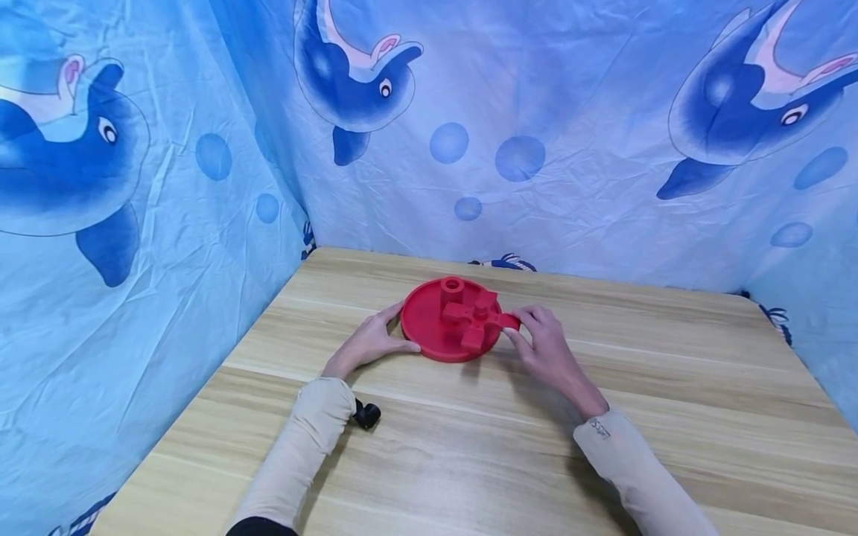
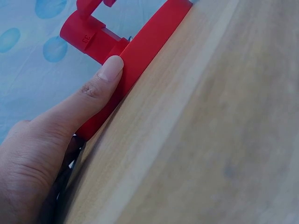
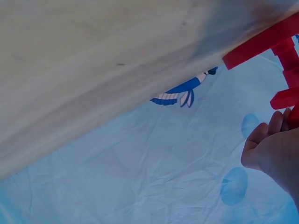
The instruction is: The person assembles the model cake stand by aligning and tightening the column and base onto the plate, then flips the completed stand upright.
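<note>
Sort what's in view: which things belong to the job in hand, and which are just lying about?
Job:
red round tray, left fingers touching its edge
red hollow post on the tray
red cross-shaped piece, pinched by right fingers

Just surroundings:
wood-grain table
blue animal-print cloth backdrop
small black device at the beige left cuff

Round red plastic tray point(image 1: 424, 320): we're looking at smooth plastic, matt round the rim.
Red four-armed plastic piece point(image 1: 477, 321): same smooth, matt look, we'd say.
Pale wood-grained tabletop point(image 1: 469, 461): smooth, and we catch a soft sheen!
Blue dolphin-print cloth backdrop point(image 1: 570, 216): creased, faintly glossy on the folds.
Beige cloth sleeves point(image 1: 291, 447): matt, we note, and wrinkled.
</note>
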Demonstrator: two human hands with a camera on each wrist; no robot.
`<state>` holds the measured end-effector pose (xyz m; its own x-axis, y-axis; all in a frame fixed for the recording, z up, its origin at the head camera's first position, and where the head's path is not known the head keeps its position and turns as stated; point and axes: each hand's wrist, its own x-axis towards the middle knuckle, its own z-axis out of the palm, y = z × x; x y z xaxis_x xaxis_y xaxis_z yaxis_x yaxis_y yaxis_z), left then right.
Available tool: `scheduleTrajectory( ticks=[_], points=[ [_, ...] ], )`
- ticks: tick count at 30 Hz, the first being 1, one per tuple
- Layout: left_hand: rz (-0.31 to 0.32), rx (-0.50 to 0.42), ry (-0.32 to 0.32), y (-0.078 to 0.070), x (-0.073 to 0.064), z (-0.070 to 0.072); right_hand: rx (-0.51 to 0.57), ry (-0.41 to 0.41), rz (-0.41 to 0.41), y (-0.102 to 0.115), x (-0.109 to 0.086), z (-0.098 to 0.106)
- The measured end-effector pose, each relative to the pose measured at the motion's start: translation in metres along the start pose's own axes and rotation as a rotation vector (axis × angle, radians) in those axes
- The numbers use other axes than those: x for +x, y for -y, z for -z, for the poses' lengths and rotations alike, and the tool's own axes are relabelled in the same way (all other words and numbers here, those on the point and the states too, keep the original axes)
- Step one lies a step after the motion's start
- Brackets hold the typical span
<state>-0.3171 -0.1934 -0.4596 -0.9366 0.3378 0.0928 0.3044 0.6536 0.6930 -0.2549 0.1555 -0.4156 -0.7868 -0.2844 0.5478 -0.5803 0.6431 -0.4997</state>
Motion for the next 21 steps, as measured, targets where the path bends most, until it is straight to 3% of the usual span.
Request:
scheduleTrajectory(
  ticks=[7,14,21],
  points=[
    [-0.008,0.010,-0.001,0.000,0.001,0.001,0.004,0.018,0.027,0.008,0.012,0.000],
    [-0.015,0.023,-0.003,0.001,0.001,0.002,0.036,0.119,-0.083,0.023,0.028,0.006],
    [-0.015,0.001,-0.004,0.001,0.000,0.002,0.135,0.220,-0.223,0.035,0.047,0.007]
  ],
)
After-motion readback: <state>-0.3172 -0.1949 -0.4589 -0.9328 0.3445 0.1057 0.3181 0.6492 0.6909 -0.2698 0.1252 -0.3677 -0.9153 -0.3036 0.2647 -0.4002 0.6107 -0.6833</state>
